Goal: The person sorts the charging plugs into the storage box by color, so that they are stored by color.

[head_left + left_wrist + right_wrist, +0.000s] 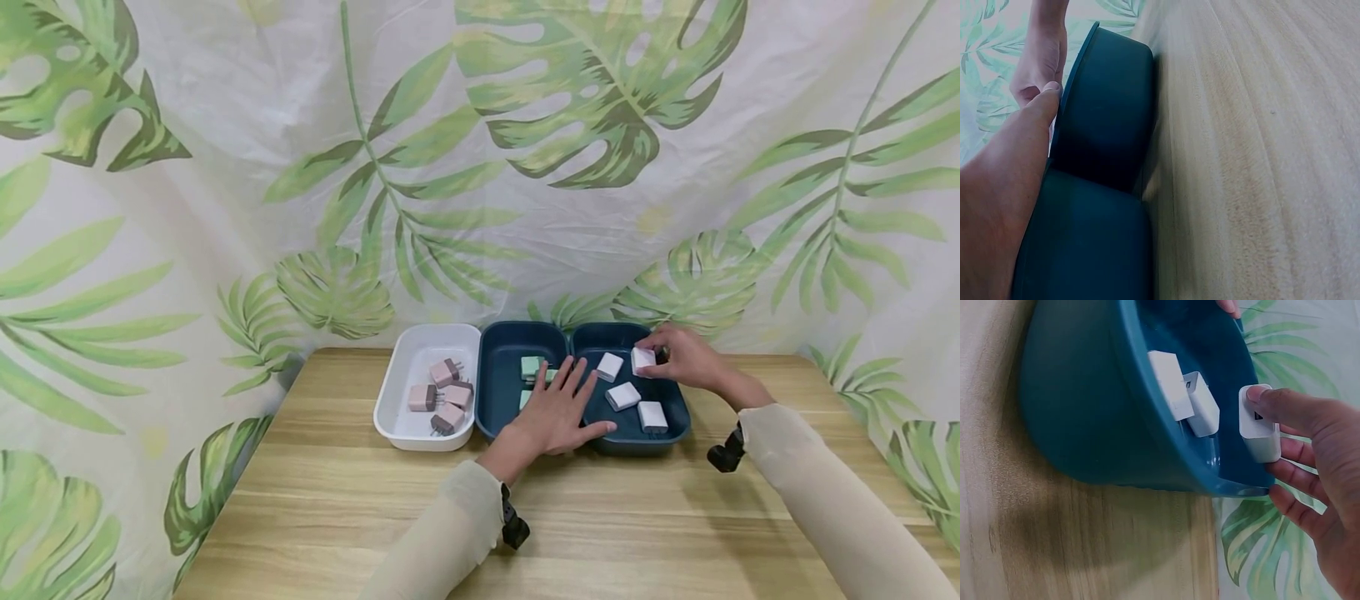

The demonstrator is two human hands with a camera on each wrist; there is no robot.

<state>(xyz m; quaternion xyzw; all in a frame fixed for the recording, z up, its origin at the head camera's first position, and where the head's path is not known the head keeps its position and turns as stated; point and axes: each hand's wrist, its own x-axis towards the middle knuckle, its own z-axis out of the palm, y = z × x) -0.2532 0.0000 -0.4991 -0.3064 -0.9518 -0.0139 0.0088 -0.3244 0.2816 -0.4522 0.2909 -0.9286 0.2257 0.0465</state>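
My right hand (686, 358) pinches a white charger plug (643, 361) between thumb and fingers at the right side of the right dark blue bin (678, 425). In the right wrist view the thumb lies on the end of that white charger plug (1259, 425) with its port. Several more white charger plugs (622, 397) lie in the same bin. My left hand (557, 412) spreads its straight fingers over the front of the two dark blue bins, partly covering green charger plugs (530, 367) in the middle bin (495, 417). The left wrist view shows little of its fingers.
A white bin (387, 408) holding several pink charger plugs (422, 397) stands at the left, beside the middle bin. All three bins sit in a row at the back of a wooden table (360, 508). Behind them hangs a leaf-patterned cloth (450, 275).
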